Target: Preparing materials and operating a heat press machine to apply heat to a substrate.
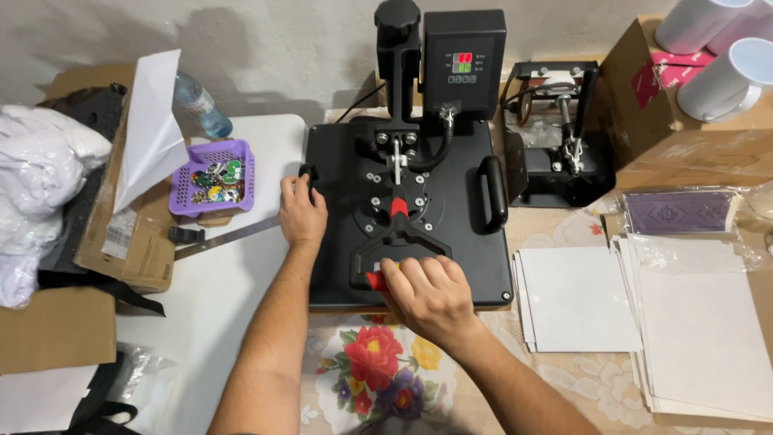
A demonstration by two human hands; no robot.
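A black heat press (451,242) with a flat upper plate stands on the table in front of me. Its control box (464,64) with a lit display rises at the back. My right hand (427,294) is closed around the press's front lever handle (372,274), which has a red grip. My left hand (301,214) grips the small black handle (308,174) on the plate's left side. A matching side handle (493,193) on the right is untouched.
A purple basket of round badges (214,179), a metal ruler (229,237), a water bottle (201,105) and cardboard boxes (129,234) lie left. Stacks of white sheets (576,298), a mug press (560,137), boxes and white mugs (729,76) stand right. A floral cloth (370,362) covers the near table.
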